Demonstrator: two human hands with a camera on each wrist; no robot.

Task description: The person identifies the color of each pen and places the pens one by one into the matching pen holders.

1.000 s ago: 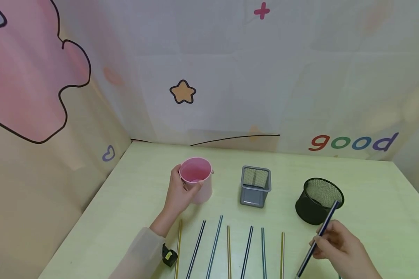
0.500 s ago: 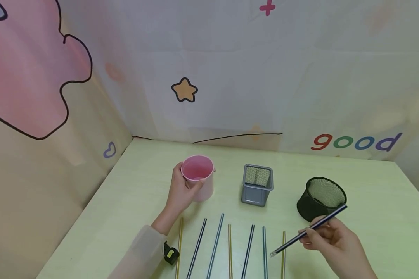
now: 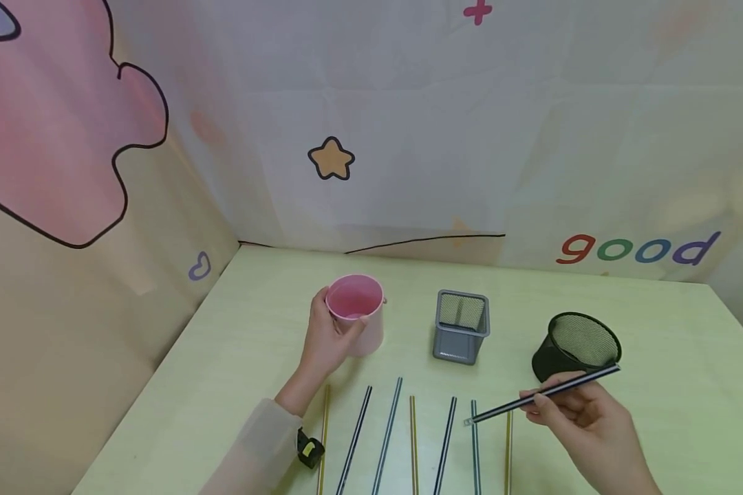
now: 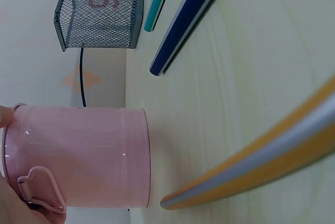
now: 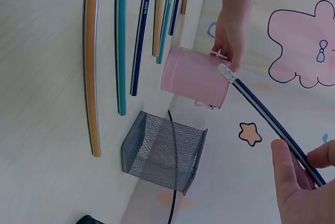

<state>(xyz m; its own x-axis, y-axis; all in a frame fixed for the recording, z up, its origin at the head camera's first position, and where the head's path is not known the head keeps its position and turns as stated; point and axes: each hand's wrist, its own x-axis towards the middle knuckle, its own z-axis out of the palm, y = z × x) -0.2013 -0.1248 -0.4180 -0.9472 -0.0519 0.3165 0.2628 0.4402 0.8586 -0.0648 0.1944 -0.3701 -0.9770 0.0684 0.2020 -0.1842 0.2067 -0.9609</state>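
Note:
My left hand (image 3: 328,340) grips a pink bucket (image 3: 368,337) by its rim, fingers around the left side and thumb at the front. In the left wrist view the bucket (image 4: 89,156) shows a small side handle. My right hand (image 3: 588,419) pinches a dark blue striped pencil (image 3: 563,388) between thumb and fingers, in front of a round black mesh pen holder (image 3: 550,361). The pencil slants, its white eraser end pointing left. In the right wrist view this pencil (image 5: 267,113) overlaps the bucket's rim. Between the two hands, farther back, stands a square grey mesh pen holder (image 3: 457,347).
Several striped pencils lie in a row along the front of the table, among them a yellow pencil (image 3: 414,440), a dark blue pencil (image 3: 354,440) and a teal pencil (image 3: 388,433). A printed cloth backdrop (image 3: 408,158) rises behind the table's rear edge.
My right hand has turned the pencil from steep to nearly level, its eraser end swinging left and up. The left hand still holds the bucket in place; the view has shifted slightly.

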